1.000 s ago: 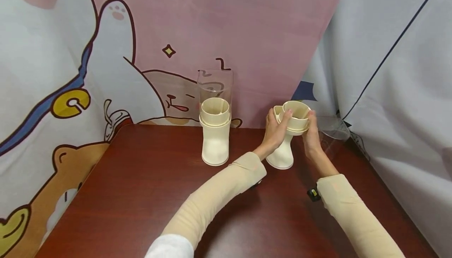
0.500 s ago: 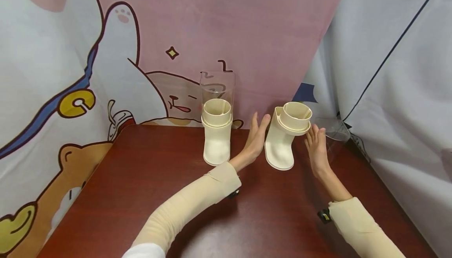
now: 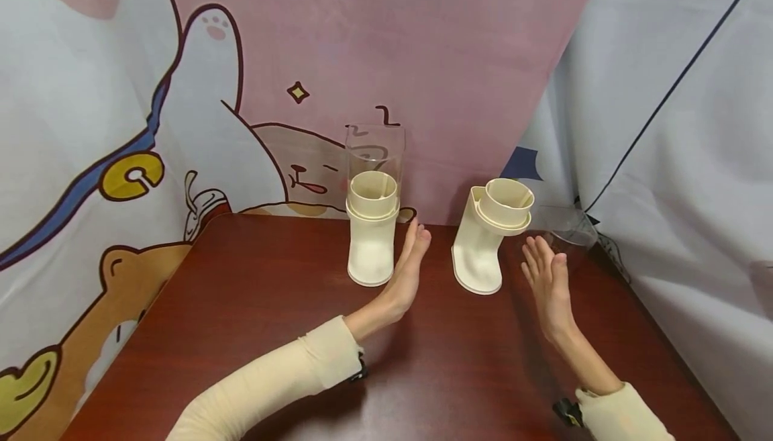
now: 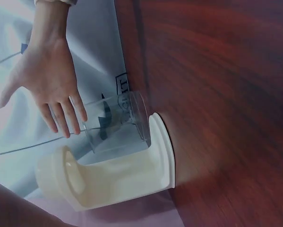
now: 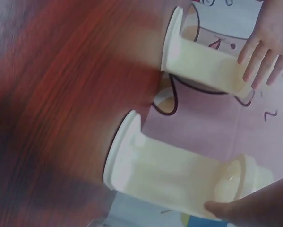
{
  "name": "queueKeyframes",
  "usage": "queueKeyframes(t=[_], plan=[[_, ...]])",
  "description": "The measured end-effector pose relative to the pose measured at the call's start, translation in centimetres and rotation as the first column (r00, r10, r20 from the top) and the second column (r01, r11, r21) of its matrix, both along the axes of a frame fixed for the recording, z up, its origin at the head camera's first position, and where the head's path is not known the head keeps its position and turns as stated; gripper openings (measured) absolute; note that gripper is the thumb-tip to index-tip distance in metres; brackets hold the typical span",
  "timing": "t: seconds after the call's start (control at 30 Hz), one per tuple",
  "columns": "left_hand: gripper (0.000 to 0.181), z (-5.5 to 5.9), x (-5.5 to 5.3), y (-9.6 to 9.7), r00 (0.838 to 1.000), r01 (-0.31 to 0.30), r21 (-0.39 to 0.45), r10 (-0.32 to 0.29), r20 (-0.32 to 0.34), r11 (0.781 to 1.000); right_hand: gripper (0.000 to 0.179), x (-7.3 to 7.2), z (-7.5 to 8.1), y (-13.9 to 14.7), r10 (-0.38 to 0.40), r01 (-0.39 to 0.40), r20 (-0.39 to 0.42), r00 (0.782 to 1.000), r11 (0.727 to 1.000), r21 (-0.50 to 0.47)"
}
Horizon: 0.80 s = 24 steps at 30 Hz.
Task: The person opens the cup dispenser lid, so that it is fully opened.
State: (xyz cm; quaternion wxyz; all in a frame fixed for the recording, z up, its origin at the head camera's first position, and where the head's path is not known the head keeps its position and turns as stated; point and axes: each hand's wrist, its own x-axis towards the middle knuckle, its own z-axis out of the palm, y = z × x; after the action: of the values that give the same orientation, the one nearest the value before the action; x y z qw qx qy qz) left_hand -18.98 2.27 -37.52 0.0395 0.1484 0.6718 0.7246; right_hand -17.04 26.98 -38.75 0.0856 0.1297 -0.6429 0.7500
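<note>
Two cream plastic stands with round collars on top stand upright on the table. The right stand [image 3: 480,253] is between my hands, and neither touches it. My left hand [image 3: 406,280] has straight fingers and is nearest the left stand [image 3: 370,246], overlapping its right side in the head view. A clear tube [image 3: 391,142] rises around that stand's collar. To the right of the right stand, my right hand [image 3: 552,286] is held with fingers extended, palm facing inward. Just beyond it is a clear container [image 3: 574,226]. In the left wrist view the right hand [image 4: 49,71] shows an empty palm.
The dark red-brown table [image 3: 272,347] ends at a printed cloth backdrop [image 3: 471,58]. On the right hangs a white cloth [image 3: 676,159] with a dark line, close to the clear container.
Both hands held the right stand's collar a second ago. They have let go and drawn apart toward the person, the left hand moving left. The stand remains upright, its base in place.
</note>
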Motion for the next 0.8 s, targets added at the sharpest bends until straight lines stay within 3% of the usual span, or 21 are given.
queueKeyframes(t=[0.17,0.37,0.8], plan=[[0.072,-0.1,1.7,-2.0,1.000,0.024,0.010,-0.024,-0.005,1.000,0.085,1.1,0.0,-1.0,-0.027,0.027,0.001,1.000,1.000,-0.014],[0.069,-0.8,3.1,-4.3,1.000,-0.016,0.014,0.017,-0.026,1.000,0.085,1.9,0.2,-2.4,-0.017,0.017,0.007,1.000,1.000,-0.009],[0.071,-1.9,4.1,-8.6,0.994,-0.099,0.054,0.101,-0.033,0.994,0.087,1.4,0.2,-5.4,0.001,-0.002,0.038,0.999,0.999,0.035]])
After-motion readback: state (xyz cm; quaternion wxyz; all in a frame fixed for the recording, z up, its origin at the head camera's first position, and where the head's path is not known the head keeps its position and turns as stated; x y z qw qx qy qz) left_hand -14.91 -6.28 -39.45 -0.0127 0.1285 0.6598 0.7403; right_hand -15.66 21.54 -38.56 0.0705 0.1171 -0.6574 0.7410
